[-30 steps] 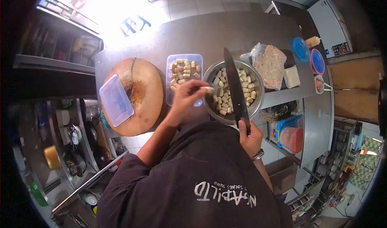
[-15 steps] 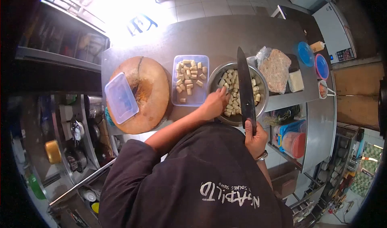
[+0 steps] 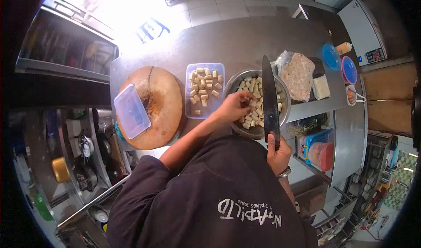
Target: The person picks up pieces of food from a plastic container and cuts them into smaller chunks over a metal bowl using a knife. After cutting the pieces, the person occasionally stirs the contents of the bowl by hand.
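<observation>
My right hand (image 3: 279, 154) is wrapped round the handle of a large dark-bladed knife (image 3: 271, 99). Its blade points away from me, across the right part of a metal bowl (image 3: 227, 86). Short pale cut pieces (image 3: 253, 116) fill much of this bowl. Over its left side, my left hand (image 3: 237, 107) has its fingers curled inward among the pieces; what they hold, if anything, is hidden. Just left of the bowl, a clear plastic container (image 3: 208, 110) has more such pieces (image 3: 202, 83) inside.
At left, a round wooden chopping board (image 3: 169, 112) carries a clear plastic lid (image 3: 131, 112). Right of the bowl are a bag of pale ground-looking food (image 3: 297, 77), a white block (image 3: 321, 88), a blue lid (image 3: 331, 57) and a squeeze bottle (image 3: 344, 48) on the metal table (image 3: 228, 37).
My left hand has drawn back slightly and its fingers have curled higher over the pieces. The knife stays in my right hand, its tip a little further right. The view has shifted slightly.
</observation>
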Motion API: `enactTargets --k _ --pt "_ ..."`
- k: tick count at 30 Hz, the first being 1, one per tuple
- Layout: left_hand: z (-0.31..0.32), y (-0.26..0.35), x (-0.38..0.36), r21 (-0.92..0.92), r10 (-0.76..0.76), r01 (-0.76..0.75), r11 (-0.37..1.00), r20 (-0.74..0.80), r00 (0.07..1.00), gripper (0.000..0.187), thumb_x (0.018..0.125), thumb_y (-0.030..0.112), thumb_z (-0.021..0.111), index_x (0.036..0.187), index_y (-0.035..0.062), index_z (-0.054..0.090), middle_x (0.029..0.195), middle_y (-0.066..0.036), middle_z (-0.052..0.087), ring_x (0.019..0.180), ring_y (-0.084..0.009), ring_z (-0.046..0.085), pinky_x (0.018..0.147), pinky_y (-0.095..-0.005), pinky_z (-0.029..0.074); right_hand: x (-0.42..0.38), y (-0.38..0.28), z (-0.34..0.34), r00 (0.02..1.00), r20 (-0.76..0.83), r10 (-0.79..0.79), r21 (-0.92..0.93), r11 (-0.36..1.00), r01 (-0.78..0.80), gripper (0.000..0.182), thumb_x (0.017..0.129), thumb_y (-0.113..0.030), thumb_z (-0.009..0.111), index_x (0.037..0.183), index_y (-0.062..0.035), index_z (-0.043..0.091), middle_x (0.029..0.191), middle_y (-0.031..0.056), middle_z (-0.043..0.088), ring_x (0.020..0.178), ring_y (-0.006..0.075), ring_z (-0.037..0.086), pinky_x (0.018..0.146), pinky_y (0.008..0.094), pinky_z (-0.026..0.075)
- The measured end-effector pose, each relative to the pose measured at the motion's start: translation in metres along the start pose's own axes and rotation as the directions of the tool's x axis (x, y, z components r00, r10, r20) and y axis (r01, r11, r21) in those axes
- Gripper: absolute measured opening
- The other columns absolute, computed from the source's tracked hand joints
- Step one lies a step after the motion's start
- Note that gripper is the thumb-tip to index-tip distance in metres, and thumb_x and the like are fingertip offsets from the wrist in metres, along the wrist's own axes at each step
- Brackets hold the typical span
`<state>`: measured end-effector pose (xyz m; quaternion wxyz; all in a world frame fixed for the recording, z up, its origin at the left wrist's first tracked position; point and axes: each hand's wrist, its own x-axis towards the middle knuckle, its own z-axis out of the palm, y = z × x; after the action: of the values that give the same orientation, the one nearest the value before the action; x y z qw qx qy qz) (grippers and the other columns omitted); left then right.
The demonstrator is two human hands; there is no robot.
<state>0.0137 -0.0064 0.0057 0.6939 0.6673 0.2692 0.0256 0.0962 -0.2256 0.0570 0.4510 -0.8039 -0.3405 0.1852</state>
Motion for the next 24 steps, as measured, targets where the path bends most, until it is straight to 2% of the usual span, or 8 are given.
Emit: enactTargets --k 1,3,4,7,9,11,22,24 --pt "-0.004 -0.003 -0.004 -0.003 -0.002 0.002 1.0 0.003 1.0 0.039 0.082 -0.001 0.068 0.12 -0.0038 0.058 0.111 -0.013 0.064 0.1 -0.0192 0.064 0.085 -0.0303 0.054 0.001 0.001 0.001 1.0 0.0 0.004 -0.003 1.0 -0.004 0.029 0.096 -0.024 0.065 0.09 0.004 0.067 0.065 0.0098 0.065 0.058 0.011 0.061 0.052 0.0274 0.046" --pt "-0.009 -0.007 -0.013 -0.582 0.167 -0.178 0.793 -0.072 0.983 0.035 0.085 -0.001 0.068 0.119 -0.0036 0.06 0.115 -0.009 0.063 0.102 -0.0122 0.06 0.086 -0.0277 0.052 0.001 0.004 0.006 1.0 -0.002 -0.013 0.002 1.0 0.013 0.029 0.095 -0.025 0.065 0.09 0.0035 0.068 0.066 0.012 0.067 0.056 0.0139 0.062 0.053 0.029 0.047" --pt "-0.009 -0.007 -0.016 -0.585 0.204 -0.249 0.772 -0.143 0.968 0.038 0.085 -0.001 0.069 0.121 -0.0033 0.06 0.101 -0.003 0.065 0.087 -0.0095 0.061 0.079 -0.0254 0.05 0.0 0.007 0.007 1.0 -0.001 -0.013 -0.002 1.0 0.013 0.029 0.095 -0.025 0.065 0.09 0.0035 0.068 0.066 0.012 0.067 0.056 0.0139 0.062 0.053 0.029 0.047" --pt "-0.008 0.001 -0.025 -0.723 0.185 -0.334 0.605 -0.28 0.942 0.036 0.088 -0.002 0.067 0.123 -0.0031 0.059 0.1 -0.004 0.065 0.085 -0.0109 0.061 0.078 -0.0259 0.05 0.002 0.009 0.009 0.998 0.022 -0.053 -0.016 0.998 0.053 0.027 0.096 -0.025 0.065 0.096 0.0015 0.068 0.064 0.0044 0.063 0.058 0.0082 0.055 0.053 0.0266 0.043" --pt "-0.011 -0.007 -0.021 -0.76 0.24 -0.361 0.54 -0.271 0.932 0.032 0.091 0.0 0.064 0.123 -0.0026 0.06 0.1 -0.005 0.065 0.085 -0.0126 0.061 0.077 -0.0269 0.049 0.005 0.005 0.008 0.998 0.059 -0.035 -0.054 0.998 0.038 0.029 0.094 -0.025 0.065 0.09 0.0031 0.068 0.067 0.0162 0.067 0.056 0.0266 0.067 0.051 0.0339 0.047" --pt "-0.01 -0.002 -0.022 -0.871 0.208 -0.332 0.362 -0.272 0.94 0.031 0.093 0.005 0.063 0.123 -0.0024 0.06 0.102 -0.006 0.066 0.087 -0.0138 0.06 0.079 -0.0281 0.049 0.006 0.002 0.009 0.997 0.058 -0.058 -0.057 0.996 0.061 0.029 0.094 -0.026 0.066 0.09 0.0028 0.068 0.066 0.0164 0.066 0.056 0.0282 0.067 0.051 0.0347 0.047" --pt "-0.001 0.004 -0.023 -0.861 0.211 -0.307 0.406 -0.239 0.948 0.028 0.095 0.015 0.064 0.118 -0.0013 0.063 0.102 -0.008 0.066 0.085 -0.0148 0.058 0.076 -0.0284 0.047 0.007 -0.001 0.007 0.993 0.074 -0.093 -0.078 0.992 0.099 0.028 0.094 -0.027 0.065 0.088 0.0007 0.065 0.065 0.0178 0.064 0.057 0.0321 0.066 0.05 0.037 0.047" --pt "0.001 0.003 -0.025 -0.795 0.187 -0.329 0.51 -0.271 0.944 0.028 0.095 0.012 0.064 0.118 -0.004 0.063 0.095 -0.006 0.067 0.077 -0.0121 0.058 0.071 -0.0249 0.047 0.005 0.004 0.007 0.994 0.097 -0.054 -0.11 0.992 0.064 0.025 0.094 -0.026 0.066 0.094 -0.0007 0.069 0.064 0.0129 0.063 0.053 0.0176 0.06 0.052 0.0308 0.045"
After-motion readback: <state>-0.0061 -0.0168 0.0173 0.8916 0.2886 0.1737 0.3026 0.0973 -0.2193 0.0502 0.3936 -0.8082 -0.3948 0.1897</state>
